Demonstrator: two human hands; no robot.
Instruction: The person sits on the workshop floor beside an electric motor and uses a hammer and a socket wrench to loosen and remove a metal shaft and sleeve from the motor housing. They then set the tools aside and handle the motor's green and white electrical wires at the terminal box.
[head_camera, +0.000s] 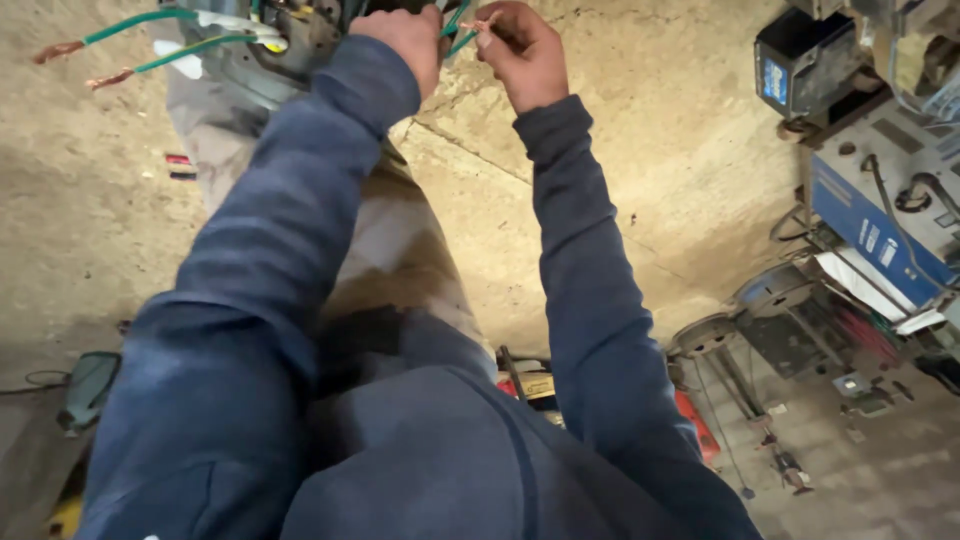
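A cracked concrete floor (620, 180) carries blue machines (880, 230), scattered tools (780, 465) and a red box (695, 420).

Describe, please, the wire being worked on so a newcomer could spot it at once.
Start at the grey metal box at the top edge. Right of it, the two hands meet on a green wire. Its bare copper end sits at the right hand's fingers, unlike the two loose green wires pointing left.

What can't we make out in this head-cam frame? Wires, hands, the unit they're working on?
- Metal unit: cut off by the top edge, partly behind the left hand.
- Green wires at the right hand: the pinched copper ends are too small to tell how they're joined.
- Red tool: mostly hidden behind the right sleeve.
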